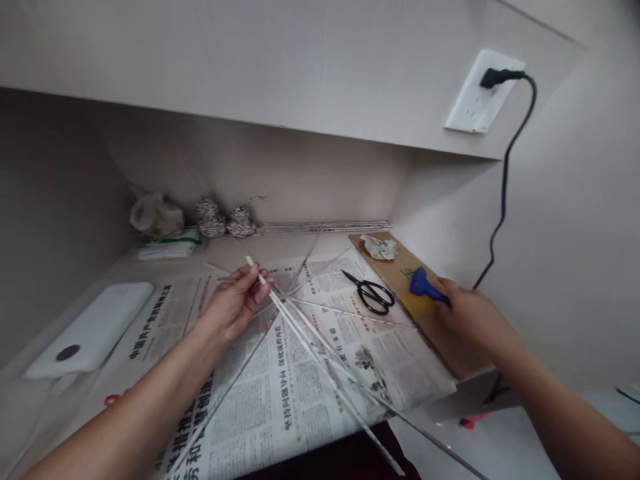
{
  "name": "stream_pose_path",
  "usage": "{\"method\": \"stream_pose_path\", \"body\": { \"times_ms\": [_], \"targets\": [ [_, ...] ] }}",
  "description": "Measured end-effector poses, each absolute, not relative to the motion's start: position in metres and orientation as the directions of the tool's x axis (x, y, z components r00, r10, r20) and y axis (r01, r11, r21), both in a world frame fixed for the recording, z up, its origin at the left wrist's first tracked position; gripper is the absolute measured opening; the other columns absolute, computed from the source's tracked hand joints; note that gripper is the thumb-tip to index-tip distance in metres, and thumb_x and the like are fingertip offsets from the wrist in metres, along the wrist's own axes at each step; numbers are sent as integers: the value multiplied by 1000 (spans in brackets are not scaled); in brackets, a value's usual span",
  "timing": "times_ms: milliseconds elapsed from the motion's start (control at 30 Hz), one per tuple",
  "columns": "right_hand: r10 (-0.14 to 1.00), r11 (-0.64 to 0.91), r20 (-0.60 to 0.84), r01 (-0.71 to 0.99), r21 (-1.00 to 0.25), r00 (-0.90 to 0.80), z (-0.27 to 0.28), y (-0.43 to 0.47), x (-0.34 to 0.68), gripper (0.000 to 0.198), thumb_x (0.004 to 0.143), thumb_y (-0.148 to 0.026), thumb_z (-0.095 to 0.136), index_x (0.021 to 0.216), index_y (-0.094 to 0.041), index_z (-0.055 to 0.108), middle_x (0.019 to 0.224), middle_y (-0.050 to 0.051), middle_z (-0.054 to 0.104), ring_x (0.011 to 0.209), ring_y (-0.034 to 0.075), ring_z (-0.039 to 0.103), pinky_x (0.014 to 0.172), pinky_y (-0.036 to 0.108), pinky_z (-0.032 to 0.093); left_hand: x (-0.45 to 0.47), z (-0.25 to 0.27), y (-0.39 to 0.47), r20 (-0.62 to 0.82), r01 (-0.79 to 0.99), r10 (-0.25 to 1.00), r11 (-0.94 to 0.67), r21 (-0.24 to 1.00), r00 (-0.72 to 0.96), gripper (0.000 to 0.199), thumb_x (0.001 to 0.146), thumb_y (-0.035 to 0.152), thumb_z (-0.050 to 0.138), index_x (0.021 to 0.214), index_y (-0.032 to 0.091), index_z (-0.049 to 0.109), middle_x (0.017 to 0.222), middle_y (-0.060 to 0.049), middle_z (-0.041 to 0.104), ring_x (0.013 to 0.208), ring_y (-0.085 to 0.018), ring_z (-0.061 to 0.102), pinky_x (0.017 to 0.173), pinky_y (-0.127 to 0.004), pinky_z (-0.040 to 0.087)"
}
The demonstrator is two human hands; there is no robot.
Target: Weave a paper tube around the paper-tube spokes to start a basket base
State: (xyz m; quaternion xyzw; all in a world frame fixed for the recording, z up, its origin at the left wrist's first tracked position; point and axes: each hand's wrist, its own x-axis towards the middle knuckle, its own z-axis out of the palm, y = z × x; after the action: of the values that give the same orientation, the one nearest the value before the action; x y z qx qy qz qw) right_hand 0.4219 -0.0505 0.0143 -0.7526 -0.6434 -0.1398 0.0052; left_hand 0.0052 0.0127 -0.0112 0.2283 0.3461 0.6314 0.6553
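My left hand [243,297] pinches the ends of several thin rolled-paper sticks [300,330] between thumb and fingers. They fan out toward the table's near right edge, and other sticks cross beneath them in a star shape. My right hand [463,307] is closed around the handle of a blue glue gun [425,285], held over a cardboard sheet [425,327] at the right. Black-handled scissors [374,295] lie on the newspaper [295,393] between my hands, with the blades pointing up and left.
Two woven gourd-shaped pieces [211,219] stand at the back, beside a plastic bag [157,215] and a bundle of paper sticks [325,227]. Crumpled paper [380,248] rests on the cardboard. A white device [93,330] lies left. A black cord [506,173] hangs from the wall socket [483,93].
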Motion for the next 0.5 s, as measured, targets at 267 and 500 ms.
{"method": "stream_pose_path", "body": {
  "times_ms": [267,500],
  "targets": [
    [964,-187,212,977,106,161,-6,-42,433,53,80,-13,41,132,-10,52,102,26,66,90,41,64,76,54,45,21,-16,-4,-141,-636,973,225,738,181,7,82,13,66,86,13,60,81,-5,69,77,-18,72,62,-23,61],
    [961,-105,161,836,-539,225,32,-46,393,42,88,-31,41,127,-21,52,96,20,63,89,31,61,79,43,47,23,-17,-8,-92,-643,967,227,731,238,14,80,19,70,89,14,61,85,-6,70,80,-18,72,69,-25,61]
  ]
}}
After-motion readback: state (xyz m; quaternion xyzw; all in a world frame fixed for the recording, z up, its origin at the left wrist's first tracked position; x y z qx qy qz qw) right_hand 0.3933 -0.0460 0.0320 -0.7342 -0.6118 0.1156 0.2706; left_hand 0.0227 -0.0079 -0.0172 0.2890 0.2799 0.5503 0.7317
